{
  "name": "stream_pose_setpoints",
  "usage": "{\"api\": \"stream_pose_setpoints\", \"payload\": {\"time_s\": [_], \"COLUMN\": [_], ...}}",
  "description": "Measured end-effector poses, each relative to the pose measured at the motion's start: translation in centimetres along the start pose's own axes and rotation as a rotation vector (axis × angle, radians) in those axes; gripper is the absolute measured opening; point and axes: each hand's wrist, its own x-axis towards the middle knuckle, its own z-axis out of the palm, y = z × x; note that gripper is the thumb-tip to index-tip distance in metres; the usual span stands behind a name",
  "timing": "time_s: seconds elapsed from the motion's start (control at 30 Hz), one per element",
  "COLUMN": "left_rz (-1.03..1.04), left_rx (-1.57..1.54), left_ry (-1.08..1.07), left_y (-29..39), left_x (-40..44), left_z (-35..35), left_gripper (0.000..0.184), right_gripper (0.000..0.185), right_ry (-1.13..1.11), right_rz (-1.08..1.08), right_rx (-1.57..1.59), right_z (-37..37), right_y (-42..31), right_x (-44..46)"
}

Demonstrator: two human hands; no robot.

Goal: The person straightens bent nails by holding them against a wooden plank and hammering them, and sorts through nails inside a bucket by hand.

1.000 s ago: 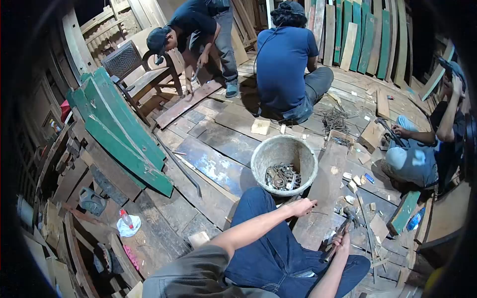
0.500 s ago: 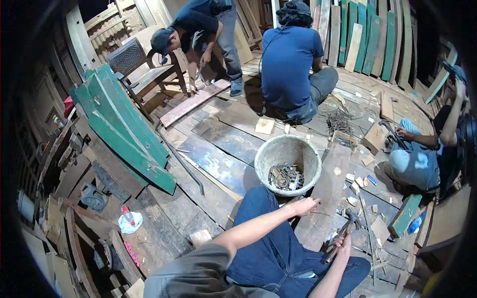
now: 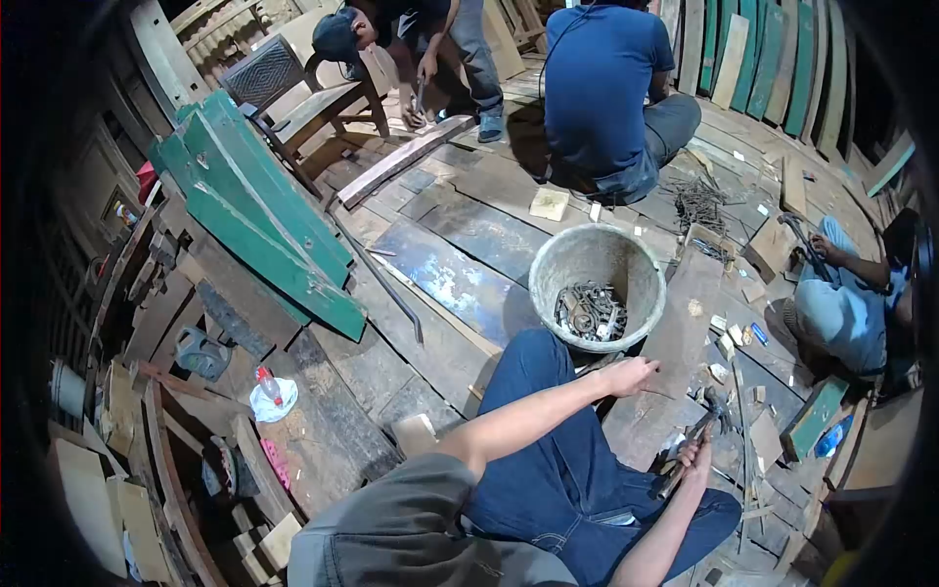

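My left hand (image 3: 631,377) reaches across my raised knee over a worn wooden plank (image 3: 638,427). Its fingers are pinched on a thin, dark, nail-like piece (image 3: 656,393) that sticks out over the board. Closed around the handle of a hammer (image 3: 712,411) is my right hand (image 3: 695,458), near my other knee. The hammer's head points away from me, at the right side of the plank. Just beyond my left hand stands a grey bucket (image 3: 648,323) with rusty metal bits (image 3: 590,311) in its bottom.
Wood scraps (image 3: 726,344) and a metal bar (image 3: 745,440) lie right of the plank. A nail pile (image 3: 700,203) lies farther back. Green boards (image 3: 259,220) lean at left beside a chair (image 3: 318,110). Three other people work nearby; one, at right, holds a hammer (image 3: 804,235).
The whole view has shifted, so most things sit lower and farther right. Both my hands keep nearly the same pose and hold. The reddish board under the bending person's hands has tipped.
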Motion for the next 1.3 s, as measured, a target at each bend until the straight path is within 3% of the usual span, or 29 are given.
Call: {"api": "stream_pose_setpoints", "payload": {"time_s": [0.17,0.33,0.6,0.73,1.0,1.17,1.2,1.23,1.27,1.3], "left_rz": [0.069,-0.029,0.088,0.0,0.014,0.056,-0.007,-0.026,-0.087,-0.339], "left_rx": [0.012,0.016,-0.039,0.002,-0.021,-0.012,-0.068,-0.017,-0.34,-0.68], "left_ry": [0.052,-0.029,0.037,-0.016,-0.021,0.081,0.132,0.158,0.223,0.032], "left_y": [-1.2,0.1,-0.2,0.4,0.2,-1.5,-0.5,-0.4,-1.5,0.5], "left_x": [0.2,0.0,-0.3,-0.3,-0.1,0.3,0.3,0.4,0.8,0.7], "left_z": [0.8,-0.2,-0.6,-0.7,-0.5,0.4,-0.3,-0.8,0.3,-1.5], "left_gripper": [0.042,0.04,0.039,0.04,0.042,0.038,0.038,0.035,0.033,0.034], "right_gripper": [0.053,0.049,0.048,0.048,0.054,0.048,0.046,0.044,0.041,0.039], "right_ry": [0.009,0.018,0.023,0.064,0.069,0.011,0.056,0.071,0.086,0.0], "right_rz": [0.021,0.021,0.032,0.042,0.054,0.053,-0.081,-0.074,-0.068,-0.098], "right_rx": [0.033,0.065,0.108,0.113,0.114,0.045,-0.013,-0.032,-0.05,-0.014], "right_z": [-0.5,-1.0,0.4,0.3,-1.0,0.9,0.7,1.2,2.1,0.7], "right_y": [0.1,0.1,0.5,0.3,0.3,0.1,0.8,0.7,0.6,1.0], "right_x": [0.3,0.5,-0.3,-0.4,0.9,-0.8,-0.1,-1.0,-2.0,-1.2]}}
